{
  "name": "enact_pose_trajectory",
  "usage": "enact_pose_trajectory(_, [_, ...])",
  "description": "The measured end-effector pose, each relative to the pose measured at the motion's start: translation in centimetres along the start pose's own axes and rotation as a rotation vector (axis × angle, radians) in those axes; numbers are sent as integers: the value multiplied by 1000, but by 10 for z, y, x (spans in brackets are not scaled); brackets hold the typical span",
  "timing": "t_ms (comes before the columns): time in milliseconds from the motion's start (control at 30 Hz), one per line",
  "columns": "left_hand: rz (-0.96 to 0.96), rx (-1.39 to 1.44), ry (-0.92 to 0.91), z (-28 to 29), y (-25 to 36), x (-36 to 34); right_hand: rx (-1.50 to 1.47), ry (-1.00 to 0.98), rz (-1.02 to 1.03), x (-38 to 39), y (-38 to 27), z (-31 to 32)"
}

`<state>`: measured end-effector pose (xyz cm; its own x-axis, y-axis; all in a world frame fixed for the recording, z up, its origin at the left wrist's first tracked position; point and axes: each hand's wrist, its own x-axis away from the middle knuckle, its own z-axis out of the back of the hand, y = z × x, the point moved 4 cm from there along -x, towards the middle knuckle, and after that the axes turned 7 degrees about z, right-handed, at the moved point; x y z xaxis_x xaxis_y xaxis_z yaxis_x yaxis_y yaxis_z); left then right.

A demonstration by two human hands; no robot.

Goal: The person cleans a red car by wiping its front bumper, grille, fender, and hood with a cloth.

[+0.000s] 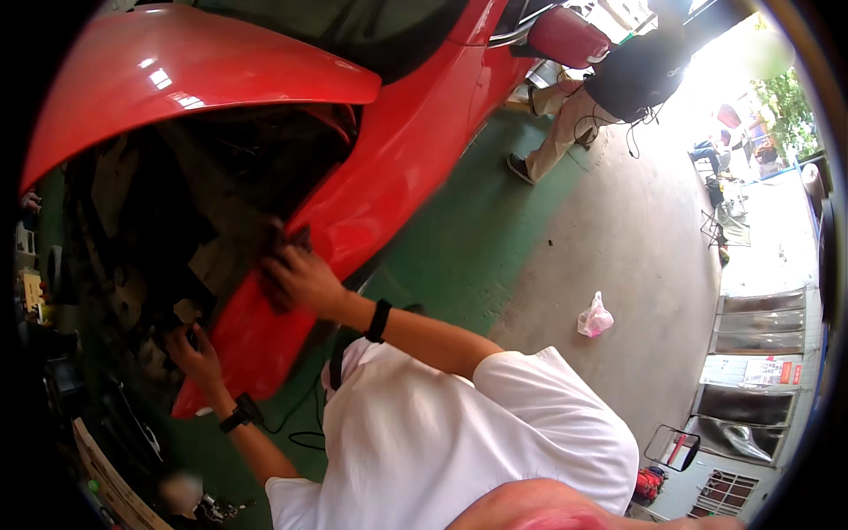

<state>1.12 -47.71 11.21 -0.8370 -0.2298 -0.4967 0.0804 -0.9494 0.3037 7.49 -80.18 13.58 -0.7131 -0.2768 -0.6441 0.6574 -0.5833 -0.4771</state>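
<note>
A red car stands before me with its hood [221,57] raised over the dark engine bay [168,203]. My right hand [305,278] is closed on a dark, soft-looking pad or cloth [276,269], blurred, against the top of the red fender [283,340]. Its exact kind is hard to make out. Lower left, my left hand [196,360] rests by the fender's inner edge at the bay, fingers apart and seemingly holding nothing. A small beige round part [185,310] sits just beyond its fingertips. Shadow hides much of the bay.
Another person [627,84] in dark top and light trousers stands by the car's red mirror [568,37], with cables hanging near. A pinkish plastic bag [595,315] lies on the grey floor. A black cable [305,437] runs across the green floor below the fender.
</note>
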Motion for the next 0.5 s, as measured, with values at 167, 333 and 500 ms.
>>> enact_pose_trajectory(167, [-95, -166, -19, -13, 8, 5, 183, -108, 540, -11, -15, -2])
enact_pose_trajectory(333, [-126, 4, -274, -17, 18, 4, 181, -151, 44, -23, 37, 39])
enact_pose_trajectory(500, [-107, -104, -104, -23, 23, 4, 307, -1, -277, -16, 28, 49])
